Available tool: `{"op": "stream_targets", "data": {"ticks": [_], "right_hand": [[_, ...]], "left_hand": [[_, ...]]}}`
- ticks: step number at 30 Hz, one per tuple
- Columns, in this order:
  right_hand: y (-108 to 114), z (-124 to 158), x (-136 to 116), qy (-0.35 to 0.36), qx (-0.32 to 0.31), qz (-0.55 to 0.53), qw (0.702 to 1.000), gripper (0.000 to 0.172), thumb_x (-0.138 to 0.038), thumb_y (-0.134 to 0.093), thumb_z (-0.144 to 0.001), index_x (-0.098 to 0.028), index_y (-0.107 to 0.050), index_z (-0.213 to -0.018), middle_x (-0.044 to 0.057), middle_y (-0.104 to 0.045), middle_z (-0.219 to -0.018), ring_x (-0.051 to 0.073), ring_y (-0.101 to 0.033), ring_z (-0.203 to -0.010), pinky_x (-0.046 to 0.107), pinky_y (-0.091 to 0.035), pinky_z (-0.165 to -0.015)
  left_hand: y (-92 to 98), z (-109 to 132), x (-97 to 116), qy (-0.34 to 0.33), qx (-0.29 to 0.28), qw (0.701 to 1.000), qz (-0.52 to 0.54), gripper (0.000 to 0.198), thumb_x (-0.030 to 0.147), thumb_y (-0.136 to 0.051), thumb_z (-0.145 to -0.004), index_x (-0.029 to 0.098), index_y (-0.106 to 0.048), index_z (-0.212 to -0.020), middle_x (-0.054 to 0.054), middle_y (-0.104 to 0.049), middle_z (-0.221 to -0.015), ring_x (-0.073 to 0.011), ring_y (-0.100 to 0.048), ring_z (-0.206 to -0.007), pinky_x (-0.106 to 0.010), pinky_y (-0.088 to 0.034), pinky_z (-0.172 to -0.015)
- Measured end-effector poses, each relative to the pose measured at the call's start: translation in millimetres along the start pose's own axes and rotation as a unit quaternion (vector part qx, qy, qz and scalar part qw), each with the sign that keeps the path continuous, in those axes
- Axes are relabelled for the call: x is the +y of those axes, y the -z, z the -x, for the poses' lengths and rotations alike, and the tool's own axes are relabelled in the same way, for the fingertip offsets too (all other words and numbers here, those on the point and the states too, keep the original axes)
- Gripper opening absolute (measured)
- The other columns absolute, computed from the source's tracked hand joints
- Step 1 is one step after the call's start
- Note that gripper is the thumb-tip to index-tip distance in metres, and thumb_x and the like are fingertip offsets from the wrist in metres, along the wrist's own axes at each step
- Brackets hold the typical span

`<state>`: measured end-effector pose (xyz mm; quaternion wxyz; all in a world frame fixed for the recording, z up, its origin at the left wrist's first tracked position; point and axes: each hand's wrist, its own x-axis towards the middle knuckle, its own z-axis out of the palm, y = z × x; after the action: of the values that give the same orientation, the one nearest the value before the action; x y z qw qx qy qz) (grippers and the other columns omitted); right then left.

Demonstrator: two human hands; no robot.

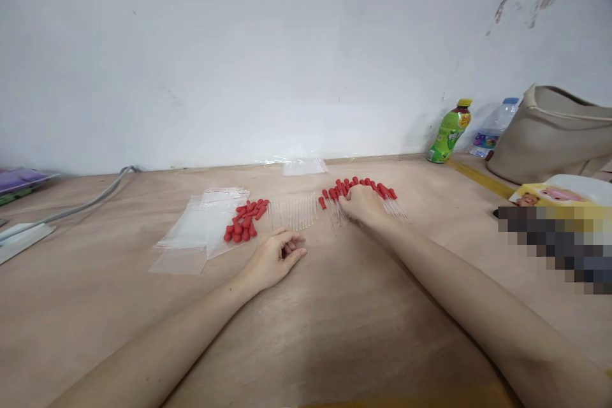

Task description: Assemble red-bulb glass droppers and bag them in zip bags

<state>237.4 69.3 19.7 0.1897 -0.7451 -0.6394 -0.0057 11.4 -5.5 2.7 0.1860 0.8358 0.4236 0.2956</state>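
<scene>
Fingers (346, 204) of the right hand (365, 204) bend nearly together among red-bulbed droppers (393, 194) on both sides of them, any grip hidden, the left hand (273, 259) half-curled and empty; probably light, with slick, fragile stems (398, 211), droppers suit a soft-bulb hold.

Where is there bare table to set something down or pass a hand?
Bare table shows between the left arm and right arm, between the gray cable and the clear bags, and between the right arm and the yellow packet. Crowded: the row of clear bags, red bulbs, loose tubes and red-capped tubes, where the right hand is.
</scene>
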Motion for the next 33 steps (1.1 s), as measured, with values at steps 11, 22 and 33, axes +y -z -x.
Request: {"op": "stream_targets", "data": {"ticks": [11,22,33], "right_hand": [[-0.7,22.6,-41.3,0.096,-0.063,0.066,0.991,0.033,-0.035,-0.041,-0.079,-0.013,-0.064,-0.088,0.014,-0.064,-0.088,0.024,-0.059,-0.084,0.032,-0.041,-0.067],[17.0,5.2,-32.5,0.043,-0.056,0.062,0.996,0.035,-0.028,-0.036,-0.080,-0.013,-0.063,-0.095,0.016,-0.062,-0.095,0.025,-0.058,-0.089,0.034,-0.041,-0.069],[14.1,-7.4,-11.7,-0.004,-0.012,0.054,0.998,0.035,-0.040,-0.040,-0.078,-0.017,-0.063,-0.090,0.012,-0.063,-0.090,0.026,-0.058,-0.087,0.034,-0.042,-0.067]], "left_hand": [[-0.5,0.0,1.6,-0.012,0.005,1.000,-0.002,0.015,0.022,-0.054,-0.076,0.016,-0.061,-0.089,-0.002,-0.057,-0.078,-0.0105,-0.054,-0.064,-0.023,-0.047,-0.059],[-1.0,1.1,0.2,-0.012,0.000,1.000,-0.002,0.016,0.021,-0.054,-0.076,0.015,-0.060,-0.090,-0.003,-0.056,-0.080,-0.0106,-0.054,-0.065,-0.024,-0.046,-0.060],[-1.2,0.3,1.2,-0.017,0.002,1.000,0.003,0.015,0.021,-0.054,-0.076,0.016,-0.061,-0.089,-0.003,-0.057,-0.080,-0.0102,-0.054,-0.064,-0.023,-0.047,-0.061]]}}
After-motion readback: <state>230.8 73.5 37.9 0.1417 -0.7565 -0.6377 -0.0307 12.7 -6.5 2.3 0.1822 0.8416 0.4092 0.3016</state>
